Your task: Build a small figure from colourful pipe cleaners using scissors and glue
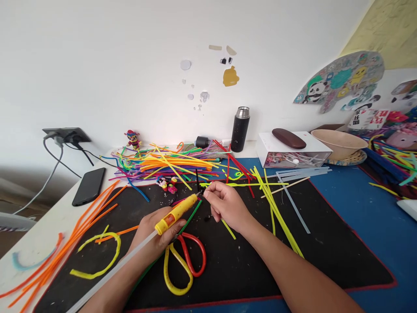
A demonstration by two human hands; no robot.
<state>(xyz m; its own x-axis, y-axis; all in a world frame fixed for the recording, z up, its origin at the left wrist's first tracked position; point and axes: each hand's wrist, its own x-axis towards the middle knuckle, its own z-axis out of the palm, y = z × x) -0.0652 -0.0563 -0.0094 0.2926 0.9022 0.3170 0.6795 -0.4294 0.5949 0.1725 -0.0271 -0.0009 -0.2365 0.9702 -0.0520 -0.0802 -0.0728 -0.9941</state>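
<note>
My left hand (156, 232) is closed round a yellow pen-style glue gun (177, 212) with a clear glue stick trailing out of its back end; its tip points up and right. My right hand (226, 204) pinches a small black piece (202, 190) right at the gun's tip, with a short black stem standing up from it. Both hands are over a black mat (228, 265). Scissors (184, 261) with red and yellow handles lie just below my left hand.
A heap of coloured pipe cleaners (169, 165) lies behind the mat, with orange ones (87, 217) at the left and yellow-green ones (276, 208) at the right. A black phone (89, 186), a black flask (240, 129), a white box (293, 152) and a bowl (339, 143) stand around.
</note>
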